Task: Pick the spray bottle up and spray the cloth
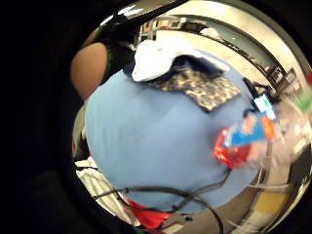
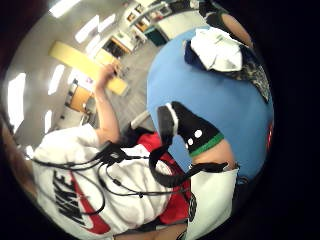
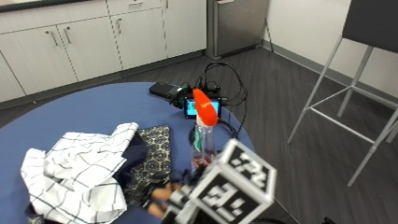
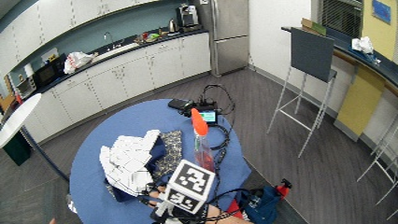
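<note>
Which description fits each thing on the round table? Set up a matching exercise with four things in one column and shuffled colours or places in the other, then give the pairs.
Things:
1. spray bottle
2. checked cloth
3. table
4. small screen device

Descriptions:
A. blue, round top
B. white with dark grid lines, crumpled
C. clear body with an orange-red top, standing upright
D. lit display, at the table's far edge with cables

Pairs: 1-C, 2-B, 3-A, 4-D

Round blue table (image 3: 74, 112); on it: spray bottle (image 3: 204, 130) upright, cloth (image 3: 87, 172), small screen device (image 3: 202, 108), cables.
</note>
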Tool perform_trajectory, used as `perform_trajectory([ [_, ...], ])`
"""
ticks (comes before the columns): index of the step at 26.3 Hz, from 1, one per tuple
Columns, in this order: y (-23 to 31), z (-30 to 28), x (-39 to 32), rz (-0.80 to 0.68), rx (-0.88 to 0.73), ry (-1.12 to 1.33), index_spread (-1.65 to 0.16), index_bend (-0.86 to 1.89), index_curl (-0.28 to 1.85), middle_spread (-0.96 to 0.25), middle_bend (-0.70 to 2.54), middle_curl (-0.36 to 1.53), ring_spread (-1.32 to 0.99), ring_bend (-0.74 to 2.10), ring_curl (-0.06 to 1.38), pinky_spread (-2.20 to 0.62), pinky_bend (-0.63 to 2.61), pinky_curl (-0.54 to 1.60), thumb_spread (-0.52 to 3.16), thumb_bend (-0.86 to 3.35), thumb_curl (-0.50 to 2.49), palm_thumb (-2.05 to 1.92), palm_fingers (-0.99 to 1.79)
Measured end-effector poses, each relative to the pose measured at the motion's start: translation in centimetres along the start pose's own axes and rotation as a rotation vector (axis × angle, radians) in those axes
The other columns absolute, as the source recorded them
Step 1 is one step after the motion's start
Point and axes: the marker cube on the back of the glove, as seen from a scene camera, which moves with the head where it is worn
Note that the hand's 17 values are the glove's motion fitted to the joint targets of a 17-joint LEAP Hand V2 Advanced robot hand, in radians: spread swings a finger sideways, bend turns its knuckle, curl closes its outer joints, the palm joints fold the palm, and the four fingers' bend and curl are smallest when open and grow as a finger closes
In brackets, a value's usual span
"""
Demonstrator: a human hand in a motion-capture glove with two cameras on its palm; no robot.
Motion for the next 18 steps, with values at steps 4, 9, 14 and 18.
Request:
perform_trajectory([
  [4, 2.5, -7.4, 5.9, 0.168, 0.363, -0.017, -0.35, 0.13, 0.31, -0.05, 0.25, 0.32, 0.01, 0.21, 0.18, 0.19, 0.50, 0.25, 1.08, 0.02, 0.26, 0.46, 0.61],
  [9, 6.2, -9.2, 14.1, 0.541, 0.527, -0.210, -0.34, 0.08, 0.27, -0.05, 0.29, 0.34, 0.00, 0.30, 0.22, 0.16, 0.50, 0.25, 1.00, -0.04, 0.26, 0.41, 0.73],
  [14, 4.8, -6.2, 18.9, 0.614, 0.460, -0.450, -0.34, 0.08, 0.25, -0.05, 0.30, 0.35, 0.00, 0.33, 0.25, 0.15, 0.51, 0.27, 0.94, -0.05, 0.26, 0.37, 0.70],
  [18, 2.1, -3.2, 20.1, 0.592, 0.393, -0.629, -0.34, 0.07, 0.23, -0.05, 0.31, 0.36, 0.00, 0.35, 0.27, 0.14, 0.54, 0.28, 0.91, -0.04, 0.27, 0.37, 0.69],
])
